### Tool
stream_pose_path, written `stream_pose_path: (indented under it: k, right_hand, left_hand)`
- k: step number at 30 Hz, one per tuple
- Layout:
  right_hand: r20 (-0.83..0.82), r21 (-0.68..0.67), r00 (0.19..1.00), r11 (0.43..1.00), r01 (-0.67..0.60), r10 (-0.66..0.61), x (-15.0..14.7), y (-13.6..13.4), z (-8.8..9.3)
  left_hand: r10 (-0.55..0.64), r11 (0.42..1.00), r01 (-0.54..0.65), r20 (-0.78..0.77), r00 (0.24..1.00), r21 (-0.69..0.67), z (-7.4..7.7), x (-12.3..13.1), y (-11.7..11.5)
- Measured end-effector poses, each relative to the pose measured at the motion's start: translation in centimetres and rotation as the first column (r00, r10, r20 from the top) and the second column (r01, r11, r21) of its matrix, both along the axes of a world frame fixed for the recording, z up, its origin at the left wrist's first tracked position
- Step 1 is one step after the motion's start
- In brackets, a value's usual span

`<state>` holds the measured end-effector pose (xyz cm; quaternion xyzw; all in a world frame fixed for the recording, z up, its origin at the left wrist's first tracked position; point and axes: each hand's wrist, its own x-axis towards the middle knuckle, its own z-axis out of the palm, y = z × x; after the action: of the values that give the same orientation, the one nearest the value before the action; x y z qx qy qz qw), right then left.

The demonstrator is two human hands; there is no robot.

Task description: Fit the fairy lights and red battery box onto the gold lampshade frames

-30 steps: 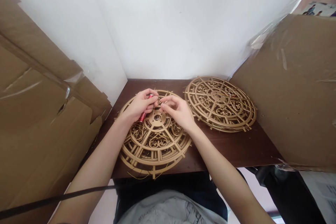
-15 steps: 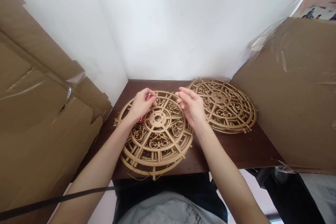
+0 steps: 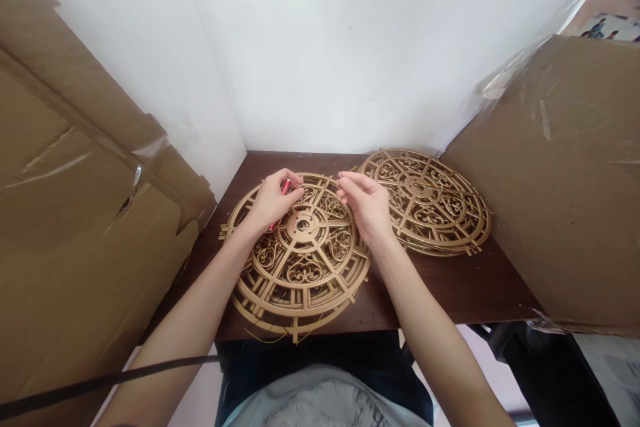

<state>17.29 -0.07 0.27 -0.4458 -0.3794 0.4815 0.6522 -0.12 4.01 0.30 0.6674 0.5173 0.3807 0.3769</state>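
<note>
My left hand [image 3: 274, 199] is closed around a slim red tool [image 3: 285, 185]; parts of it show above and below the fingers, and its kind is hidden. This hand is over the upper left of a stack of round gold lattice panels [image 3: 306, 267] with scrollwork and a ringed centre. My right hand [image 3: 367, 203] is at the stack's upper right, thumb and forefinger pinched together. A thin gold wire [image 3: 354, 169] shows by those fingertips, seemingly between them. More thin wire strands poke out at the stack's front edge.
A second stack of gold lattice panels [image 3: 440, 203] lies to the right on the dark brown table [image 3: 465, 287]. Cardboard [image 3: 90, 227] stands on the left, and a large cardboard box [image 3: 565, 180] on the right. A white wall [image 3: 325, 60] rises behind.
My left fingers have shifted slightly right over the panel, the red tool still in hand. My right thumb and fingers have drawn closer together. The panel stacks stay put.
</note>
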Motion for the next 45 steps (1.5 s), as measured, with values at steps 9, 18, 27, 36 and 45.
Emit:
stream_pose_path:
  k: [9, 18, 27, 36, 45]
  right_hand:
    - [0.211, 0.022, 0.977, 0.999, -0.045, 0.04, -0.6, -0.4, -0.3]
    - [0.308, 0.0, 0.949, 0.998, -0.063, 0.06, -0.6, -0.4, -0.6]
    - [0.088, -0.036, 0.993, 0.997, -0.074, 0.077, -0.8, -0.6, -0.1]
    - [0.102, -0.013, 0.991, 0.997, -0.08, 0.081, -0.8, -0.5, -0.3]
    - [0.032, -0.037, 0.995, 0.995, -0.088, 0.09, -0.7, -0.4, -0.4]
  left_hand:
    - [0.12, 0.973, -0.13, 0.058, 0.991, 0.191, 0.0, 0.1, 0.3]
    - [0.216, 0.947, -0.278, 0.323, 0.921, 0.16, 1.5, -0.1, -0.8]
    - [-0.023, 0.827, -0.37, 0.683, 0.73, 0.424, 0.6, -0.1, 0.2]
    - [-0.021, 0.886, -0.377, 0.835, 0.55, 0.271, 1.8, -0.1, 0.0]
    - [0.038, 0.866, -0.434, 0.833, 0.552, 0.249, 1.8, 0.2, -0.1]
